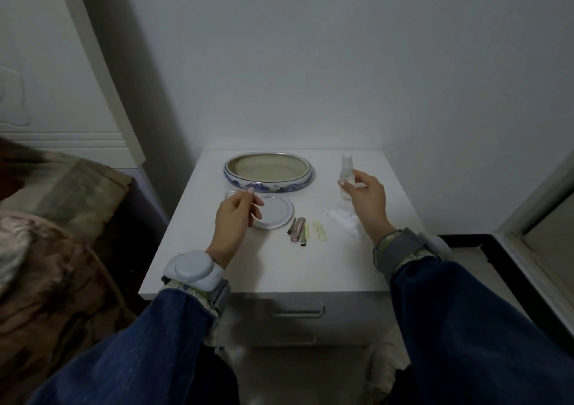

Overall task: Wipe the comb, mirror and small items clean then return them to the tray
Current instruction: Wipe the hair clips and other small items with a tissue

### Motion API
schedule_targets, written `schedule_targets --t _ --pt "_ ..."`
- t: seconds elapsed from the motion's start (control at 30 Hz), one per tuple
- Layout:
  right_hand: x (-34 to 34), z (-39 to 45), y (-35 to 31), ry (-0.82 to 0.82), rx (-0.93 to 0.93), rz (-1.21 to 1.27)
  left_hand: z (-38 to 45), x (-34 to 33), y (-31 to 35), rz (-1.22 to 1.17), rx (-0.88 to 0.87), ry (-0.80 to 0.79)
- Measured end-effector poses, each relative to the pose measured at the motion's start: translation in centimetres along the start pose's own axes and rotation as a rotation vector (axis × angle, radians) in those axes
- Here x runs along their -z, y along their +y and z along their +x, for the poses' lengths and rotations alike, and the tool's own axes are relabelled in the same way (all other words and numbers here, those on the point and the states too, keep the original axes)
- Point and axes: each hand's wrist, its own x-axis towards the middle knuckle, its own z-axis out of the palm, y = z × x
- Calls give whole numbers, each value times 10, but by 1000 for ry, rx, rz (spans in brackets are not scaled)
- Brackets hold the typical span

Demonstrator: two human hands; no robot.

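Observation:
An oval blue-and-white ceramic tray (298, 184) stands empty at the back of the white nightstand. In front of it lies a round mirror (276, 212). A clear comb (232, 192) lies left of the mirror, and my left hand (236, 218) pinches its right end between thumb and forefinger. Several hair clips (298, 229) and a pale yellow clip (321, 236) lie right of the mirror. My right hand (368, 199) grips a small clear spray bottle (347, 168) upright above the tabletop. A crumpled white tissue (343, 218) lies beneath that hand.
The nightstand (279, 274) has a drawer at the front and stands against a white wall. A bed with a brown blanket (62, 249) is close on the left. A door frame (534, 218) is on the right.

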Motion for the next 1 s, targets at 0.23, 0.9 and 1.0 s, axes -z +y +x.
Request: schedule_targets --t 0.23,0.9,1.0 --pt "-5 11 10 44 -49 48 -8 -2 -13 145 -19 -103" --pt "9 4 9 96 -131 -39 -8 1 -12 103 9 -89" --pt "18 -1 10 -15 -129 -52 -10 -1 -9 84 13 -84"
